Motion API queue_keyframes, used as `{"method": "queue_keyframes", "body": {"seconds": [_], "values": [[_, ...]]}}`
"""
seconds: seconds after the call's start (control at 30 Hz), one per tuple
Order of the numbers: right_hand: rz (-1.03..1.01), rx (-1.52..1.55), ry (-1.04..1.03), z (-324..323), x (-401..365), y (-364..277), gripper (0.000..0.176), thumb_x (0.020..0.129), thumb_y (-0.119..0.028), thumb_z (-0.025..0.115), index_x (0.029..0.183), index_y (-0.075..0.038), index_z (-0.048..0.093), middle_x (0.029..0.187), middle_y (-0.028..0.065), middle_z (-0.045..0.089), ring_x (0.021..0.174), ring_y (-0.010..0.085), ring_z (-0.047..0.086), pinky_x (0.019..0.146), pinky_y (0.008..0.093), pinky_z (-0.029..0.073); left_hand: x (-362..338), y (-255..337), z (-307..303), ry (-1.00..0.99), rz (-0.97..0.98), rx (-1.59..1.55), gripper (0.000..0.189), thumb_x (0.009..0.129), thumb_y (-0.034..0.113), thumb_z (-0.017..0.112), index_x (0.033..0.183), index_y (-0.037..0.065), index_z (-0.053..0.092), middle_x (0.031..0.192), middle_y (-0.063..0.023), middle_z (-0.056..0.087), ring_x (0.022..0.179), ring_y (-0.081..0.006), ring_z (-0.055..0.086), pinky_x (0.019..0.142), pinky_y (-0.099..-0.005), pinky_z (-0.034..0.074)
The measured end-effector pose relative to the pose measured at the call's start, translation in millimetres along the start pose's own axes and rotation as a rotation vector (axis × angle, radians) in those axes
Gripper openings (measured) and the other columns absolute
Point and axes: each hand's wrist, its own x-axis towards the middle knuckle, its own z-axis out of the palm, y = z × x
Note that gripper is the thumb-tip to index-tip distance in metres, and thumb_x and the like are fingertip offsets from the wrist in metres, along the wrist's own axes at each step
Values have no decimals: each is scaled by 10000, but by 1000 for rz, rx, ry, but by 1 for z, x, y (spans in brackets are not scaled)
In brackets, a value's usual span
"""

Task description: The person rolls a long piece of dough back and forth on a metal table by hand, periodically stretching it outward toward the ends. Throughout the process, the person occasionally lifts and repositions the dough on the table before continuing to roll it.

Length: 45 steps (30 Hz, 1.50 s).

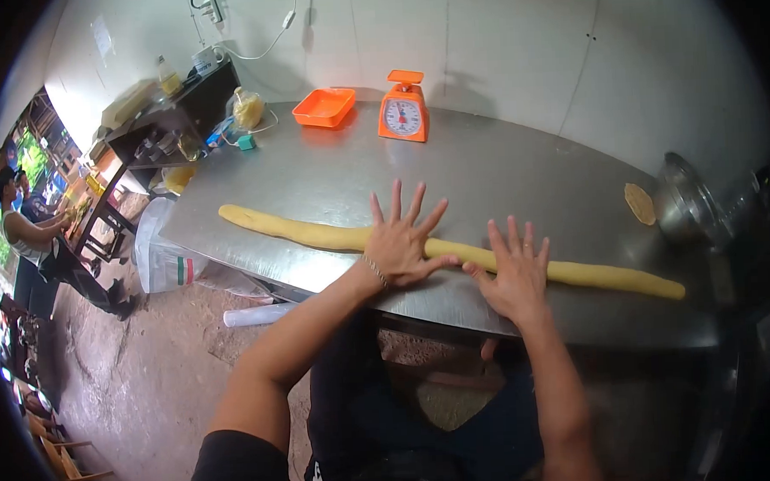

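Observation:
A long rope of yellow dough (299, 229) lies across the metal table (347, 169), slanting from upper left to lower right. Flat on its middle rests my left hand (400, 244), fingers spread, a bracelet at the wrist. To the right, my right hand (515, 276) presses on the dough with its fingers apart and a ring on one of them. My thumbs point toward each other, with a short stretch of dough showing between the hands. Both ends of the rope extend beyond my hands.
An orange scale (403, 111) and an orange tray (324, 107) stand near the wall. Metal bowls (688, 197) and a flat tan piece (639, 204) are at the right. A bag of yellow stuff (248, 109) sits back left. Two people (36, 226) are at far left.

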Motion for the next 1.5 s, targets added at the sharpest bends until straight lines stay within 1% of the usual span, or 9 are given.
{"method": "queue_keyframes", "body": {"seconds": [0.13, 0.33, 0.57, 0.73, 0.77, 0.93, 1.27, 1.4, 1.5], "values": [[119, -56, -119, 3, 58, 8, 1071, 978, -911, 353, 1752, -171, 309, 1822, 184, 226, 1687, 450, 129, 1325, 701, 59, 63, -50, 18, 86, -112, 14, 1128, 938, 947, 364, 1780, 211, 214, 1842, -236, -8, 1665, -516, -153, 1241, -808, -68], [211, -80, -122, 10, 100, 21, 1051, 995, -903, 306, 1761, -183, 277, 1828, 159, 217, 1707, 375, 91, 1351, 648, 63, 85, -74, 16, -238, -336, -49, 1124, 961, 952, 253, 1790, 202, 134, 1839, -216, -102, 1662, -444, -236, 1251, -753, -149], [131, -68, -243, -12, 39, 15, 945, 1028, -837, 376, 1687, -164, 450, 1770, 166, 372, 1668, 376, 265, 1335, 646, 142, 30, -68, -13, -406, -317, -87, 1108, 947, 964, 204, 1776, 229, 237, 1851, -186, 50, 1697, -450, -45, 1266, -781, -65], [39, 51, -162, -32, -22, 13, 923, 993, -772, 557, 1629, -105, 519, 1709, 240, 440, 1618, 425, 349, 1330, 634, 170, -51, -51, -40, -225, -213, -26, 1072, 954, 947, 273, 1755, 237, 314, 1812, -205, 245, 1668, -536, 86, 1248, -823, 52], [16, 60, -139, -33, -38, 14, 954, 980, -792, 557, 1640, -104, 503, 1705, 256, 436, 1618, 432, 343, 1335, 632, 159, -71, -49, -45, -183, -172, -33, 1091, 927, 953, 358, 1751, 238, 324, 1817, -210, 220, 1660, -558, 82, 1245, -825, 41], [-65, -40, -21, -30, -84, 11, 1071, 945, -886, 485, 1696, -126, 408, 1715, 290, 389, 1630, 478, 282, 1346, 639, 112, -137, -50, -46, 2, -76, -29, 1163, 855, 987, 448, 1752, 259, 315, 1834, -213, 144, 1650, -593, 31, 1237, -827, -2], [158, -142, -223, -24, 10, 7, 1023, 983, -858, 471, 1725, -161, 365, 1757, 275, 326, 1640, 524, 227, 1333, 669, 115, -22, -124, -11, 43, -151, -2, 1216, 854, 1008, 390, 1753, 193, 315, 1825, -222, 176, 1682, -508, -18, 1226, -843, -37], [257, -155, -263, -6, 67, 23, 946, 1034, -838, 385, 1737, -206, 346, 1786, 206, 308, 1664, 460, 214, 1337, 667, 123, 39, -163, 6, 112, -190, -54, 1177, 893, 987, 341, 1757, 189, 298, 1831, -222, 148, 1687, -482, -64, 1232, -830, -68], [275, -122, -240, 7, 91, 39, 939, 1042, -849, 321, 1743, -224, 330, 1796, 171, 300, 1680, 408, 196, 1350, 652, 91, 47, -170, 6, -40, -370, -84, 1158, 911, 989, 279, 1761, 202, 289, 1836, -216, 122, 1693, -458, -72, 1251, -803, -70]]}}
